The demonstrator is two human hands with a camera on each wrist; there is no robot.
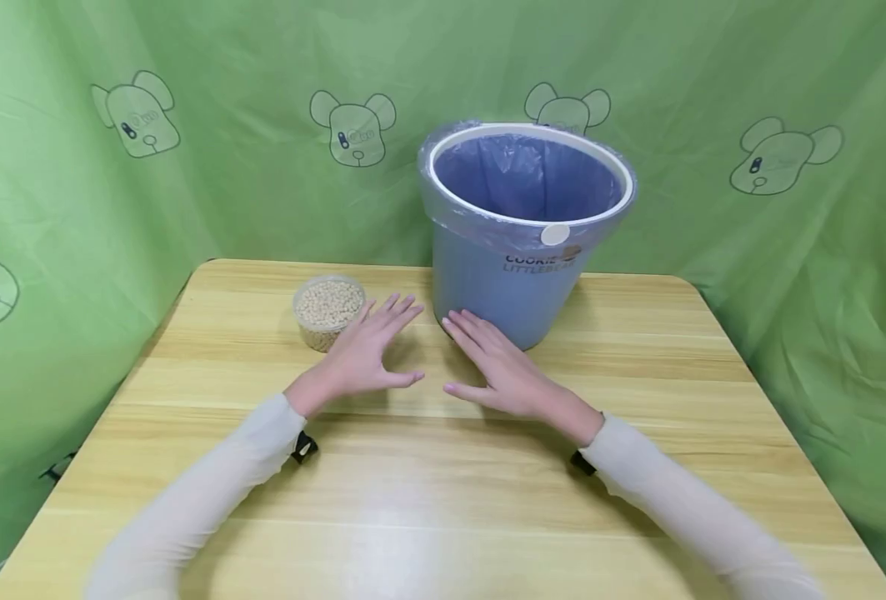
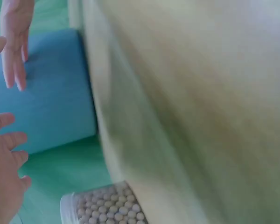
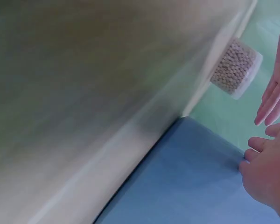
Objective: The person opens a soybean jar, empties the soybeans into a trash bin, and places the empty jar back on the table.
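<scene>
My left hand [image 1: 363, 350] hovers over the table with fingers spread and nothing in its grasp, just right of a clear round tub [image 1: 322, 337] filled with small pale beads [image 1: 330, 302]. Opposite it, my right hand [image 1: 506, 371] has its fingers extended in front of the lower part of a blue-grey bin [image 1: 488, 292]; whether the fingertips touch the bin I cannot tell. A translucent liner bag [image 1: 443, 208] is folded over the bin's rim. The left wrist view shows the tub [image 2: 105, 205] below the left hand, and the right wrist view shows the right hand [image 3: 268, 170] beside the bin.
The wooden table [image 1: 412, 500] has rounded back corners. Behind and around it hangs a green curtain [image 1: 240, 167] printed with bear heads. The bin stands tall at the back, right of centre, with the tub to its left.
</scene>
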